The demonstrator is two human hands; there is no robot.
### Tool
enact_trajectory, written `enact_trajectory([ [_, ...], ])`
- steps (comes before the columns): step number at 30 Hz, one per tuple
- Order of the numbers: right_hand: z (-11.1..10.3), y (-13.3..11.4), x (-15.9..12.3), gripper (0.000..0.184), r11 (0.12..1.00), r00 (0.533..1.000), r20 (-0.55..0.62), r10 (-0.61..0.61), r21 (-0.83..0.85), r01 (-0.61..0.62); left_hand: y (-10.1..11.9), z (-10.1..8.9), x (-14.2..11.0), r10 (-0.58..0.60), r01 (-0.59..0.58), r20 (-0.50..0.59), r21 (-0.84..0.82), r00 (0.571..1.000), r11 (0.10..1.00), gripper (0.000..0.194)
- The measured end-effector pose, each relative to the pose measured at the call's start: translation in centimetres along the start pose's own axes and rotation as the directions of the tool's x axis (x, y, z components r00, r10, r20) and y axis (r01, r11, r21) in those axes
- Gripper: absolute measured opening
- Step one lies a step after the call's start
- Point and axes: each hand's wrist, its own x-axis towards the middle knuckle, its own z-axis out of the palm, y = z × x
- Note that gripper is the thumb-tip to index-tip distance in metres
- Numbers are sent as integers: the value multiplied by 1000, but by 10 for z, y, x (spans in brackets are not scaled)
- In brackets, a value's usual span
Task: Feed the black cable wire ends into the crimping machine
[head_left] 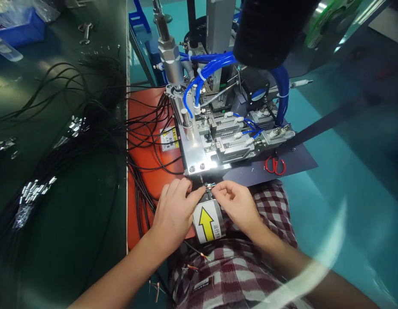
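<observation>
At the front edge of the metal machine (194, 154), both hands meet over a small fixture. My right hand (237, 204) is closed in a pinch on thin coloured wires (211, 186). From the left, my left hand (176, 206) reaches in with curled fingers, its thumb tip against the same small spot. Whatever lies under its fingers is hidden. Just below the fingertips is a round part with a yellow arrow label (206, 223). Loose cable ends with bare coloured wires (192, 268) hang over the checked cloth on my lap.
Black cables (144, 184) run across the orange board (144, 103) to the left. More cables with shiny connectors (34, 191) lie on the dark table (73, 257). Red-handled scissors (275, 165) lie right of the machine. Blue air tubes (218, 62) arch above; a blue bin (21, 28) stands far left.
</observation>
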Motion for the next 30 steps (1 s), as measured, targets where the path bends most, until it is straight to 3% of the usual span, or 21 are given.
enact_trajectory([
  [2, -3, -2, -1, 15, 940, 975, -51, -215, -282, 192, 3, -1, -1, -8, 6, 24, 88, 1000, 996, 29],
  [4, -7, -4, -2, 15, 824, 925, -10, -379, -458, 333, 5, -1, -3, -27, 18, 67, 135, 997, 991, 31],
  [6, -9, -5, -2, 16, 759, 895, 49, -443, -511, 403, 6, -1, -5, -50, 35, 106, 146, 993, 989, 34],
  [10, -10, -7, 0, 16, 729, 883, 88, -461, -529, 434, 6, -1, -6, -60, 43, 108, 157, 992, 987, 35],
  [13, -10, -4, 6, 15, 842, 933, 65, -355, -412, 349, 5, -1, -5, -60, 48, 74, 153, 995, 987, 33],
  [16, -9, 2, 13, 19, 995, 991, 114, -76, -59, 83, 4, 1, -5, -43, 37, 42, 138, 998, 990, 34],
  [19, -10, 7, 18, 24, 980, 984, 172, 55, 180, -86, 1, 1, -5, -12, 12, 4, 128, 1000, 992, 33],
  [23, -8, 5, 19, 29, 948, 982, 177, 63, 296, -114, -2, 2, -5, 34, -33, -10, 81, 999, 996, 32],
  [30, -1, -1, 18, 27, 930, 986, 151, 67, 348, -117, 0, 2, -4, 58, -58, 7, 56, 998, 997, 33],
])
